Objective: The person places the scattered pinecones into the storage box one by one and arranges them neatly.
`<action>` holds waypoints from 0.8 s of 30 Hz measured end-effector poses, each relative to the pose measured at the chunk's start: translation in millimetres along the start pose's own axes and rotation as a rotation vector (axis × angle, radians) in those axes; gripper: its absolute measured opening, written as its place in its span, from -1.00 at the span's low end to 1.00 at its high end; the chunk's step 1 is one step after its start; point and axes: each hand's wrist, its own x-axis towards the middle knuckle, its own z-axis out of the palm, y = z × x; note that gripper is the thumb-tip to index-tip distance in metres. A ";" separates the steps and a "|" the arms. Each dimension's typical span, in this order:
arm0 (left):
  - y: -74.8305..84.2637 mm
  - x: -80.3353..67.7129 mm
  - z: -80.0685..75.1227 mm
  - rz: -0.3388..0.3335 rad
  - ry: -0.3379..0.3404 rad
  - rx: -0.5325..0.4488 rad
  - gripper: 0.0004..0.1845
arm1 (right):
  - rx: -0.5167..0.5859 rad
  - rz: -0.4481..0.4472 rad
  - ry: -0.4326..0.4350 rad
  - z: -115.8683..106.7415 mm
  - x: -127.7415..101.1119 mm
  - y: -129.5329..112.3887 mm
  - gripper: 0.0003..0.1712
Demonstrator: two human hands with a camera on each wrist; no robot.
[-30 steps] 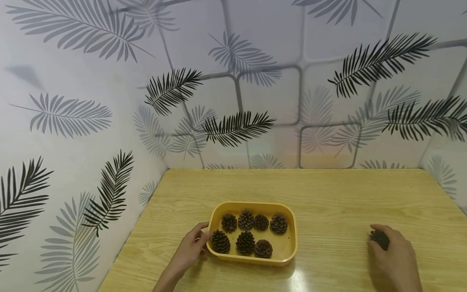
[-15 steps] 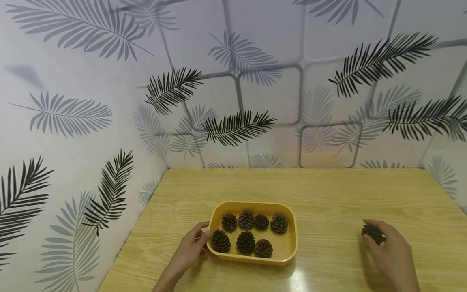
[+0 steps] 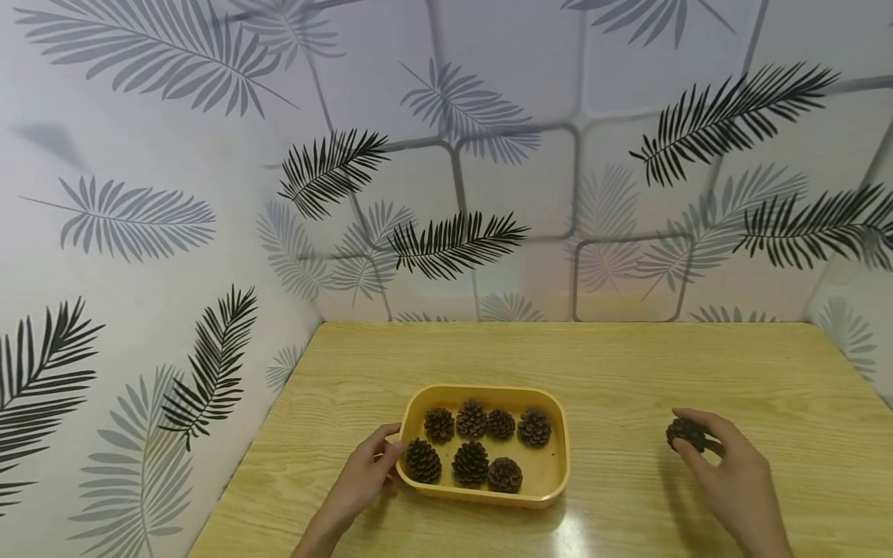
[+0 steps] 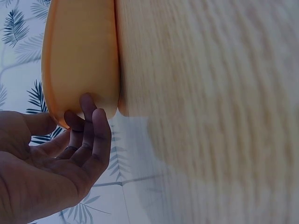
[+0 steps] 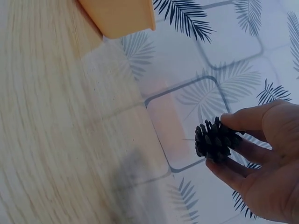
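Note:
A yellow rectangular bin [image 3: 481,496] stands on the table with several brown pine cones [image 3: 470,463] inside, in two loose rows. My left hand [image 3: 363,473] grips the bin's left rim, thumb over the edge; in the left wrist view the other fingers touch the bin's outer wall [image 4: 79,51]. To the right of the bin, my right hand [image 3: 732,469] pinches one dark pine cone [image 3: 686,435] between thumb and fingers. The right wrist view shows that cone [image 5: 215,140] held off the tabletop at the fingertips.
The light wood-grain table [image 3: 628,364] reaches back to a wall [image 3: 516,186] printed with grey and black leaves. Another wall [image 3: 139,310] rises along the table's left side. Bare tabletop lies between the bin and my right hand.
My right hand has moved left and slightly away from me, toward the bin, carrying the pine cone. The left hand and the bin have stayed in place.

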 end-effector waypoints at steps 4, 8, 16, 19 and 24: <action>0.1 0.1 0.3 0.001 0.002 0.005 -0.50 | 0.021 -0.015 -0.004 2.3 -0.1 -5.9 -0.52; 0.0 0.1 0.6 -0.003 0.004 0.004 -0.50 | 0.051 -0.049 -0.005 5.8 0.5 -13.0 -0.49; -1.6 0.3 0.7 -0.012 0.008 0.003 -0.51 | 0.096 -0.098 0.002 9.6 -2.3 -26.4 -0.46; -1.3 0.6 0.6 -0.008 0.006 0.001 -0.52 | 0.106 -0.109 -0.002 10.9 -3.0 -31.3 -0.46; -1.0 1.0 0.5 -0.005 0.006 0.000 -0.52 | 0.136 -0.137 -0.011 15.2 -2.9 -40.7 -0.45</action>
